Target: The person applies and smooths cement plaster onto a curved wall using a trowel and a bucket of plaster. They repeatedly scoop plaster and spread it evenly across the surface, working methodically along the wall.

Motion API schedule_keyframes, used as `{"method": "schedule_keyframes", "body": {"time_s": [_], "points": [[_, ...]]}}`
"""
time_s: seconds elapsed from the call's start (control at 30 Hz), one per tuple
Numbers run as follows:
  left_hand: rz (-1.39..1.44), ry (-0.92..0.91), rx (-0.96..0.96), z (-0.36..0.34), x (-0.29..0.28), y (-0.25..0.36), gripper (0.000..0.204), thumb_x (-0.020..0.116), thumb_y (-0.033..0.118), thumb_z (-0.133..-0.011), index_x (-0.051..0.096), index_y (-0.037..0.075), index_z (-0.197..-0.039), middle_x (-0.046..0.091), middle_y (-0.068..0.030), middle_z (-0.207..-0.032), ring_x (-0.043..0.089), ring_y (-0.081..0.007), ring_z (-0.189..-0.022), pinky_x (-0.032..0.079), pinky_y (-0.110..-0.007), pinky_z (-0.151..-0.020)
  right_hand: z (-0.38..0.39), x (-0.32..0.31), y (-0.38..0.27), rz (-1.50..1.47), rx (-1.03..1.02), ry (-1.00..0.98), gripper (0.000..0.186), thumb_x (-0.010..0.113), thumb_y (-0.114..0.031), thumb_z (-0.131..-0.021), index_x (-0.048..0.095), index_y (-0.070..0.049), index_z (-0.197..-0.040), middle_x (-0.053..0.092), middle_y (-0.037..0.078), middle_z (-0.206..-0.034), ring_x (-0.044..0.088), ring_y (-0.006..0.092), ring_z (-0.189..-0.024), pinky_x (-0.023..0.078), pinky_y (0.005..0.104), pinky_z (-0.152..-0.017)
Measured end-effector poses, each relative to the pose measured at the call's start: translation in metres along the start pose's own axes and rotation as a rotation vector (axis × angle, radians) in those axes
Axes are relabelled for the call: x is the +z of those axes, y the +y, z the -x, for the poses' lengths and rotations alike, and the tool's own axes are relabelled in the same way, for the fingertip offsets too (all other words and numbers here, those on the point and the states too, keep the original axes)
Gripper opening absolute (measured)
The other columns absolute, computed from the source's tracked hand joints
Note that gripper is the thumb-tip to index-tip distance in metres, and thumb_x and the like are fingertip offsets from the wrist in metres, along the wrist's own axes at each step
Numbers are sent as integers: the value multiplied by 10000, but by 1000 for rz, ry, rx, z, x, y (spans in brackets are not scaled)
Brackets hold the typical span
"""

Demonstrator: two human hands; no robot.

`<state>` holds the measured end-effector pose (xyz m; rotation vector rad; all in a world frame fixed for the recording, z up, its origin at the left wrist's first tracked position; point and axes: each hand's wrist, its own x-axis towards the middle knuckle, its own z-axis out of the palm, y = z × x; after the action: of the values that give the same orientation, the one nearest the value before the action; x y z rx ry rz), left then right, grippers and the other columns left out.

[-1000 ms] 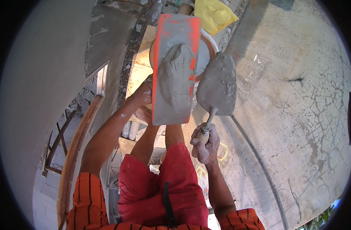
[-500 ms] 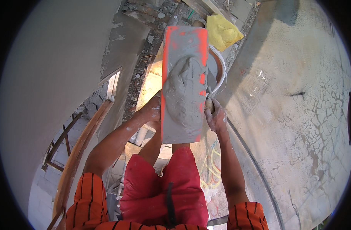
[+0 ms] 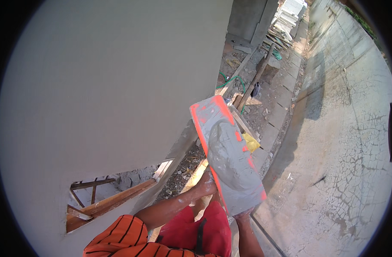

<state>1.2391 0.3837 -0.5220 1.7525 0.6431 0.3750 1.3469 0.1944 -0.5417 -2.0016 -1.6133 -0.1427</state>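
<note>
The left hand (image 3: 206, 185) reaches under the orange float (image 3: 228, 154), seemingly closed on a grip beneath it, and carries the board tilted, face up, between the grey wall (image 3: 119, 77) and the cracked pavement (image 3: 346, 150), likely so the smear of wet mortar (image 3: 224, 147) stays on while it nears the wall. The right hand (image 3: 243, 213) sits at the float's near end, mostly hidden by it, so I cannot tell whether it is open or gripping anything. The float's handle is out of sight, and the red shorts (image 3: 196, 231) and striped sleeve (image 3: 119, 235) are cut off by the lower edge.
</note>
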Motion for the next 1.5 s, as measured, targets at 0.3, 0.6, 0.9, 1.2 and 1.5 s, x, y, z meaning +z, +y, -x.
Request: {"method": "schedule_keyframes", "body": {"time_s": [0.3,0.6,0.9,1.2,1.5], "points": [[-388,232,312,-1,-132,272,200,501,64,-859,596,-25,-1011,635,-191,-915,625,-340,-867,493,-431,-738,-182,-149,-38,-290,-88,455,623,688,-302,-763,469,-25,-1276,530,190,-1211,508,363,-1140,388,485,-954],[380,437,545,26,-225,466,389,429,254,-991,487,-93,-1156,554,-158,-1087,604,-207,-952,578,-312,-763,-405,-293,-102,-1443,-278,113,422,582,-109,-898,459,19,-1281,535,134,-1227,556,269,-1067,462,394,-885],[307,937,810,74,-308,548,563,536,439,-927,479,-52,-1197,518,-125,-1129,622,-209,-917,565,-307,-763,-565,-366,-279,-1553,-779,-429,438,590,-336,-914,503,9,-1169,611,97,-971,622,170,-796,516,287,-685],[325,1186,879,157,-353,548,609,592,479,-884,461,-6,-1227,499,-80,-1136,587,-232,-1009,527,-361,-868,-577,-361,-406,-1442,-848,-612,409,587,-400,-908,555,-16,-1045,597,107,-977,598,149,-753,508,283,-690],[414,1317,823,174,-356,569,419,521,339,-950,509,-33,-1142,547,-86,-991,596,-185,-824,557,-354,-725,-504,-395,-437,-456,-1232,689,351,717,-199,-771,579,-24,-1043,598,121,-909,606,275,-767,505,381,-713]]}}
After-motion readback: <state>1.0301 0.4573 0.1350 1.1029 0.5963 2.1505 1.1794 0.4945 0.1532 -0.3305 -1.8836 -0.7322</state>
